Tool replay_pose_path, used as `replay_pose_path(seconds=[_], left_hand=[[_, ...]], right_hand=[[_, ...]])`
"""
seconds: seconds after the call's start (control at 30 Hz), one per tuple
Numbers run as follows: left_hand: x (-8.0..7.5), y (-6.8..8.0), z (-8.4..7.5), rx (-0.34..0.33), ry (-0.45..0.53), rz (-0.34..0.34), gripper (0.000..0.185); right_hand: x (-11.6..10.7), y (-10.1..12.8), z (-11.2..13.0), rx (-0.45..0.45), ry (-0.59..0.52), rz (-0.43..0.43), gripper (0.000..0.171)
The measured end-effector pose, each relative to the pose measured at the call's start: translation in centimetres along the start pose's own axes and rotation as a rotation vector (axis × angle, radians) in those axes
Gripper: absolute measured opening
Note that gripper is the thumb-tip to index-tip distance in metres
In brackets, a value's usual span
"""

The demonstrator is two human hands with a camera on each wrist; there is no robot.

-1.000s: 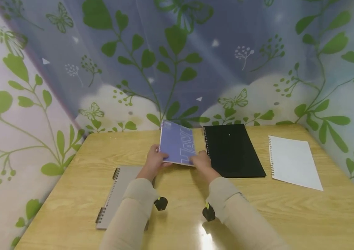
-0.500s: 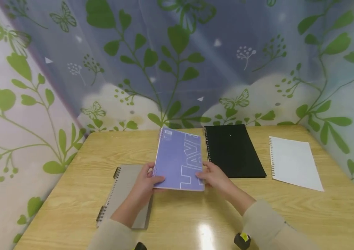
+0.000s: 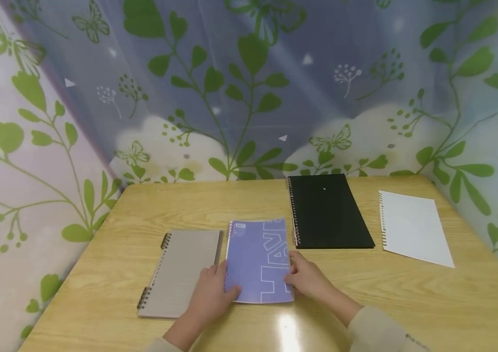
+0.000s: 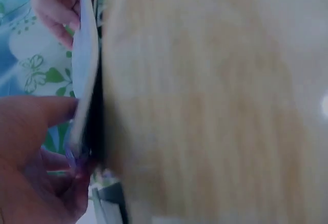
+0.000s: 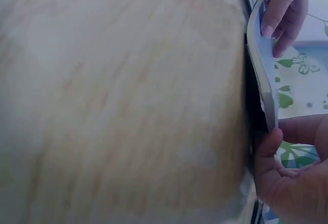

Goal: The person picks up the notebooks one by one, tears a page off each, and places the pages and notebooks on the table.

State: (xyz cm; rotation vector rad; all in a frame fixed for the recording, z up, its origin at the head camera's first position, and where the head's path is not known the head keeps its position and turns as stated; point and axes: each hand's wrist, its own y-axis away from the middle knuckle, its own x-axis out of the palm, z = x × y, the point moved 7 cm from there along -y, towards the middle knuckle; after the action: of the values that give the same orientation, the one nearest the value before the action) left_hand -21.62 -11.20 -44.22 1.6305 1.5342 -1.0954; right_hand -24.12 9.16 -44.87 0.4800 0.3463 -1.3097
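head view: left hand (image 3: 210, 293) and right hand (image 3: 308, 274) pinch purple spiral notebook (image 3: 253, 264), well in from worktop's (image 3: 112, 274) left edge; uneven lowering could snag its coils (image 3: 229, 230) against grey spiral notebook (image 3: 187, 269).

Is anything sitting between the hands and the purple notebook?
Nothing visible: the left hand and right hand both grip the purple notebook by its sides. The gray notebook lies to its left, not in between.
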Motion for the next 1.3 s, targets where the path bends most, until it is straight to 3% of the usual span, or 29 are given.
replay_pose_path(seconds=[0.1, 0.23, 0.47, 0.57, 0.7, 0.8, 1.03, 1.17, 1.3], left_hand=[[0.3, 0.3, -0.6, 0.049, -0.142, -0.057, 0.058], [0.3, 0.3, -1.0, 0.059, -0.150, -0.057, 0.052], [-0.8, -0.2, -1.6, 0.063, -0.125, 0.049, 0.052], [-2.0, -0.5, -2.5, 0.098, 0.006, 0.154, 0.062], [-4.4, -1.0, -3.7, 0.052, 0.245, 0.282, 0.071], [-6.2, -1.4, -4.3, 0.014, 0.287, 0.294, 0.072], [-8.0, -1.2, -4.1, 0.026, 0.288, 0.277, 0.049], [-9.0, -0.9, -2.4, -0.041, 0.285, 0.235, 0.049], [-10.3, -0.7, 0.3, -0.125, 0.274, 0.249, 0.052]], right_hand=[[0.1, -0.1, -0.1, -0.029, 0.109, -0.007, 0.062], [0.2, -0.4, -0.1, -0.060, 0.184, -0.006, 0.066], [0.0, -0.7, 1.2, -0.058, -0.051, -0.027, 0.050], [0.0, -0.6, 3.0, -0.123, -0.189, -0.013, 0.039], [0.9, -0.1, 6.4, -0.283, -0.249, 0.141, 0.041], [2.3, 0.5, 8.2, -0.391, -0.211, 0.225, 0.043], [4.5, 0.5, 9.7, -0.501, -0.175, 0.232, 0.041], [4.2, -1.1, 9.3, -0.452, -0.063, 0.164, 0.043], [2.3, -4.4, 6.7, -0.314, 0.268, 0.009, 0.050]])
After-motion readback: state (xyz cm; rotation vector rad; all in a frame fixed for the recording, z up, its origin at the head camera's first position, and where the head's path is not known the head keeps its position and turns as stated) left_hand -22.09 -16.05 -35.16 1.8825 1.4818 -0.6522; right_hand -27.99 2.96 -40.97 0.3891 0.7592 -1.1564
